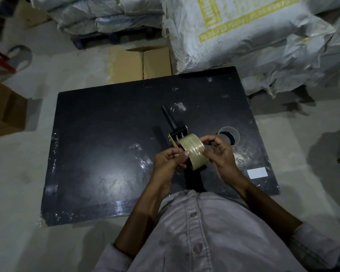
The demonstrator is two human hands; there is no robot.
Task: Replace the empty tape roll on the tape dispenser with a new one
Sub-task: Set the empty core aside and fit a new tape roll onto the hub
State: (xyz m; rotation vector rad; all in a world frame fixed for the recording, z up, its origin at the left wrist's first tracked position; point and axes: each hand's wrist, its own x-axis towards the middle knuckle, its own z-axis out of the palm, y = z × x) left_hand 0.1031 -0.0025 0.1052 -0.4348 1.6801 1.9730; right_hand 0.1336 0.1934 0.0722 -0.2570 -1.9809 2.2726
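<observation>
Black table (98, 154) bears the dispenser (177, 132), just beyond the grip; an empty core (229, 136) lies right of it. Both hands, left (169, 160) and right (218, 154), pinch the new roll (192, 152) between them.

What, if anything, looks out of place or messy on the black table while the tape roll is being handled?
A crumpled piece of clear plastic film lies loose on the black table, left of the hands. An empty tape core lies discarded to the right, and the tabletop is scuffed with pale smears. Otherwise nothing stands out.
</observation>
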